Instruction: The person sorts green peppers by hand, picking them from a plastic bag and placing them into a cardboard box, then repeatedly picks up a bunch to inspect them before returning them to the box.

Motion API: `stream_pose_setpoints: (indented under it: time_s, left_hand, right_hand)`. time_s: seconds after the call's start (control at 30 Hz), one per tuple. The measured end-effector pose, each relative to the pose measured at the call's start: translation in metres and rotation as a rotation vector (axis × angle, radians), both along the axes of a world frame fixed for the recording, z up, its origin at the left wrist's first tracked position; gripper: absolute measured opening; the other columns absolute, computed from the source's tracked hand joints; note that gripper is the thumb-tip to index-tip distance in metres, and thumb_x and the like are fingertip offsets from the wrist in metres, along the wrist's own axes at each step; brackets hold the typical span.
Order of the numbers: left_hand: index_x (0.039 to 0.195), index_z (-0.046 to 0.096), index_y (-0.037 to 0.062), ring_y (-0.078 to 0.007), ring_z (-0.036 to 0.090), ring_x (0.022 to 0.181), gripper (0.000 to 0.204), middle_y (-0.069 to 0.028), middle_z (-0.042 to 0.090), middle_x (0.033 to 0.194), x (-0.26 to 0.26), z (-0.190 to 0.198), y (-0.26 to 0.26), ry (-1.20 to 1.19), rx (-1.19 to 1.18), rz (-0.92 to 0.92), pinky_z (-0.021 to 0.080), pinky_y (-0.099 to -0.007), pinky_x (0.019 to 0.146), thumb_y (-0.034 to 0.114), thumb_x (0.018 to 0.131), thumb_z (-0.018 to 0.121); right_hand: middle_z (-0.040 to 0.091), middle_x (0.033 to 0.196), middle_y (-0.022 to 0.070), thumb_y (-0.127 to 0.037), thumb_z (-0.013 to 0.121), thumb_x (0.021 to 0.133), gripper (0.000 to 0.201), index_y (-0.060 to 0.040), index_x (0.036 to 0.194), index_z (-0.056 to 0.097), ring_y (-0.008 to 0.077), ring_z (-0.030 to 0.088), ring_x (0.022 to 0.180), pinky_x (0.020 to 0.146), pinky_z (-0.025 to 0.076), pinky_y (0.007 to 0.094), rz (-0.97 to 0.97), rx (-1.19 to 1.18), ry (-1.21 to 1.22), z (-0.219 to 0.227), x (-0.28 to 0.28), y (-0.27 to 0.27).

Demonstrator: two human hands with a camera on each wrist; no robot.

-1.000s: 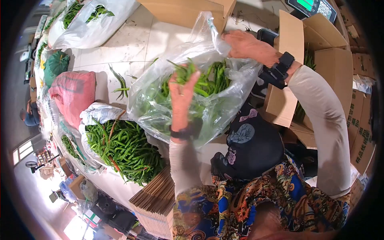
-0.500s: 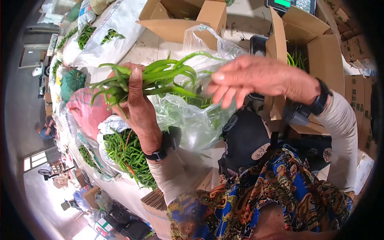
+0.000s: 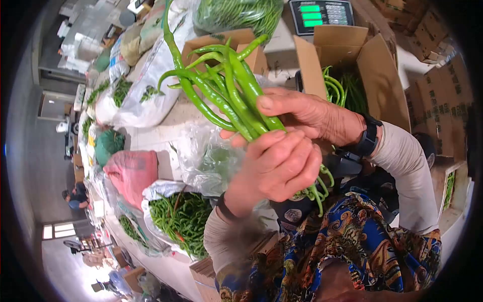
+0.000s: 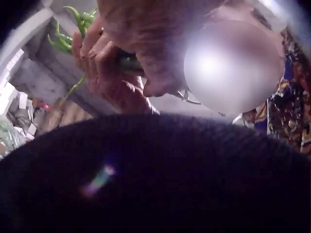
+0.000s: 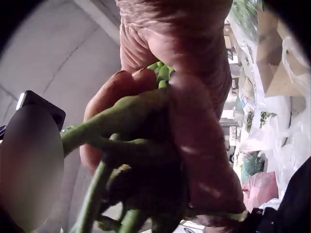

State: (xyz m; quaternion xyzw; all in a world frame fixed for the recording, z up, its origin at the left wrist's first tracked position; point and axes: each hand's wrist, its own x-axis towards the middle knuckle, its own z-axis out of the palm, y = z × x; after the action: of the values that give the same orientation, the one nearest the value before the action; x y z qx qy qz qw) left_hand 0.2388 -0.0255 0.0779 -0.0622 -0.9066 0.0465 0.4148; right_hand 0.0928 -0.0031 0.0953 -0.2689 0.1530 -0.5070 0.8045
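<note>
A bundle of long green peppers [image 3: 236, 95] is held up in front of the body, its tips fanning up and left in the head view. My left hand [image 3: 276, 168] grips the lower part with curled fingers. Behind and above it, my right hand [image 3: 312, 113] holds the same bundle, thumb across the peppers. Stem ends hang below the hands. In the left wrist view the fingers [image 4: 104, 63] wrap peppers; in the right wrist view peppers [image 5: 126, 116] lie between thumb and fingers.
An open carton [image 3: 385, 75] with peppers stands at the right, a scale [image 3: 322, 16] behind it. A clear plastic bag [image 3: 214, 161] lies left of the hands. Nearby are a sack of peppers [image 3: 181, 219], a pink sack [image 3: 132, 176] and another carton [image 3: 256, 60].
The left hand has brought the peppers from the bag up and across to the right hand. The right hand, earlier on the bag and then free, now holds the bundle too. The view has shifted.
</note>
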Motion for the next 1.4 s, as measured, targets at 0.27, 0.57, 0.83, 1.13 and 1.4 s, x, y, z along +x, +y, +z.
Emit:
stream_pose_setpoints:
  time_s: [0.27,0.57,0.83,1.13,1.4]
  left_hand:
    - [0.104,0.06,0.0091,-0.0237,0.055,0.096,0.031,-0.0078,0.059,0.103,-0.073,0.006,0.029,-0.353,-0.206,-0.191,0.045,-0.031,0.071,0.023,0.077,0.053]
    - [0.105,0.058,0.0005,-0.0251,0.06,0.091,0.028,-0.0128,0.061,0.102,-0.118,0.056,0.045,-0.087,0.435,-0.263,0.049,-0.0335,0.08,0.002,0.078,0.062]
    - [0.106,0.054,-0.0027,-0.0102,0.053,0.077,0.022,-0.0073,0.056,0.089,-0.195,0.044,0.054,0.216,1.065,-0.224,0.044,-0.0234,0.069,0.004,0.086,0.061]
    - [0.104,0.051,0.001,-0.0102,0.053,0.071,0.027,-0.0038,0.054,0.085,-0.198,-0.017,0.054,-0.169,1.767,-0.273,0.042,-0.0217,0.061,0.017,0.086,0.065]
    - [0.099,0.059,0.0007,-0.0106,0.056,0.074,0.018,-0.0037,0.059,0.085,-0.19,-0.052,0.0,-0.475,1.793,-0.096,0.043,-0.0209,0.062,0.013,0.087,0.063]
  right_hand:
    - [0.059,0.111,0.0137,-0.022,0.063,0.077,0.062,-0.0008,0.13,0.04,0.0167,0.056,0.087,0.078,0.049,0.0273,-0.259,-0.079,0.365,0.013,-0.069,0.057]
    - [0.061,0.1,0.0071,-0.018,0.066,0.078,0.047,-0.0015,0.119,0.049,0.0141,0.061,0.089,0.077,0.052,0.0273,-0.529,0.076,0.287,0.0,-0.139,0.142]
    - [0.063,0.09,0.0106,-0.012,0.066,0.079,0.034,0.003,0.108,0.054,0.0156,0.064,0.073,0.066,0.056,0.0266,-0.659,0.132,-0.07,-0.043,-0.138,0.152]
    - [0.064,0.082,0.0103,-0.012,0.069,0.076,0.027,0.0023,0.096,0.058,0.0162,0.064,0.074,0.07,0.055,0.0268,-0.82,0.117,0.032,-0.046,-0.175,0.154]
    - [0.065,0.088,0.0066,-0.025,0.069,0.079,0.032,-0.0029,0.101,0.06,0.0117,0.064,0.075,0.069,0.054,0.0211,-1.014,0.118,0.472,-0.038,-0.204,0.172]
